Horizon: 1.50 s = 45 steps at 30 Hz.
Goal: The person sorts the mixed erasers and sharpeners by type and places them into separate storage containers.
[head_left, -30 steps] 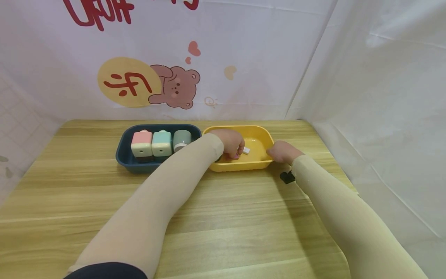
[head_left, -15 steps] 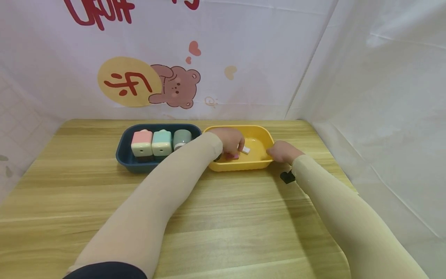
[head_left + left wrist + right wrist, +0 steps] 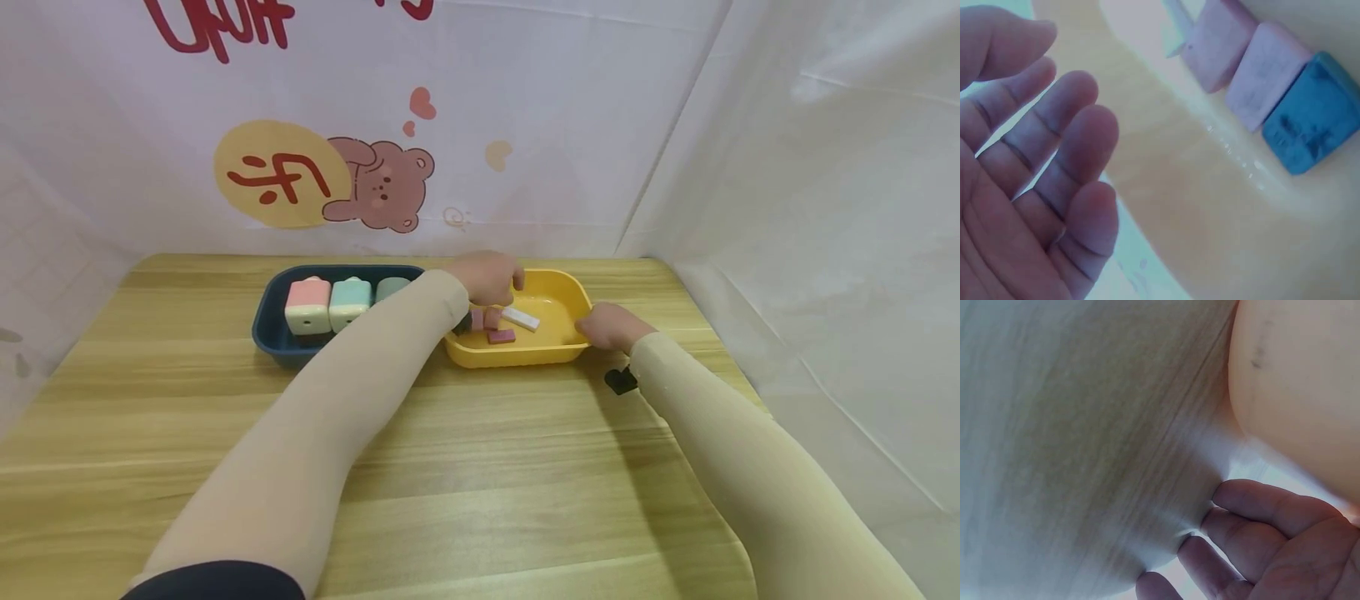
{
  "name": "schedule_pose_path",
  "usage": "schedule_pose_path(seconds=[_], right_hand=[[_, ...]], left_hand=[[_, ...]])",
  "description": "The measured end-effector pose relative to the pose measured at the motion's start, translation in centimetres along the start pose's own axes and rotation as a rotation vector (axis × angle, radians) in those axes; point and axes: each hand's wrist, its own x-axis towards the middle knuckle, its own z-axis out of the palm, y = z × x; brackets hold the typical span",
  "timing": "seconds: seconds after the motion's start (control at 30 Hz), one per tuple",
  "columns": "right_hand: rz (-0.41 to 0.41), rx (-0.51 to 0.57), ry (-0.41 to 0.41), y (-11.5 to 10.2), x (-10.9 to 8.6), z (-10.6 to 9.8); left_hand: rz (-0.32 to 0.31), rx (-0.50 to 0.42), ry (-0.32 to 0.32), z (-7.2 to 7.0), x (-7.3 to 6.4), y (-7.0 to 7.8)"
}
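Note:
My left hand (image 3: 486,277) hovers over the back left of a yellow tray (image 3: 517,358). In the left wrist view its fingers are loosely bent, with nothing between them. Below it in the tray lie a white bar (image 3: 520,318), a flat dark-pink block (image 3: 502,336) and further small blocks. The left wrist view shows a teal block (image 3: 1313,115) beside a mauve block (image 3: 1266,75) and a pink block (image 3: 1219,44), in a row. My right hand (image 3: 612,327) holds the tray's right rim, fingers outside against the wall; its thumb is hidden in the right wrist view.
A dark blue tray (image 3: 267,333) stands left of the yellow one, holding a pink-topped container (image 3: 307,304), a mint-topped container (image 3: 350,302) and a grey cup (image 3: 391,288), partly hidden by my left sleeve. A small black object (image 3: 619,381) shows beneath my right wrist.
My left hand has risen from among the blocks and moved slightly back, letting go of what it touched. More blocks and the white bar now show. The right hand keeps its place.

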Motion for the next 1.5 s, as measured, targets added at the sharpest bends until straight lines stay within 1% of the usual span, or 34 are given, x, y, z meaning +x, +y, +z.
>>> schedule_pose_path(seconds=[0.07,0.17,0.3,0.4,0.57,0.73,0.83,0.93,1.03,1.27,1.33,1.5], right_hand=[[0.003,-0.002,0.002,0.0,0.0,0.0],[-0.001,-0.002,0.001,-0.1,-0.1,0.0],[0.003,0.005,-0.001,-0.2,-0.3,0.0],[0.013,0.011,-0.003,-0.3,-0.4,0.1],[0.012,0.002,-0.003,-0.3,-0.5,0.1],[0.009,-0.009,-0.001,-0.4,-0.5,0.1],[0.002,-0.017,0.000,-0.5,-0.6,0.2],[-0.004,-0.017,0.001,-0.5,-0.7,0.2],[0.000,-0.010,0.002,-0.6,-0.8,0.2],[0.017,0.003,0.001,-0.6,-1.0,0.3],[0.020,0.002,0.001,-0.6,-1.0,0.3],[0.028,0.005,-0.002,-0.7,-1.1,0.4]], left_hand=[[0.012,0.000,0.046,-0.5,-0.3,-0.3],[0.018,0.005,0.081,-1.2,-0.7,-0.8],[0.014,0.006,0.098,-2.1,-1.3,-1.5],[-0.001,-0.016,0.105,-2.7,-1.9,-1.9],[-0.018,-0.020,0.124,-3.6,-3.2,-2.7],[-0.025,-0.018,0.158,-4.4,-4.4,-3.4],[-0.037,-0.026,0.158,-4.9,-5.2,-3.8],[-0.059,-0.045,0.145,-5.4,-6.1,-4.3],[-0.087,-0.062,0.147,-5.8,-7.0,-4.9],[-0.143,-0.089,0.143,-6.8,-9.5,-6.6],[-0.149,-0.090,0.146,-7.0,-10.3,-7.2],[-0.143,-0.103,0.186,-7.3,-12.1,-9.3]])
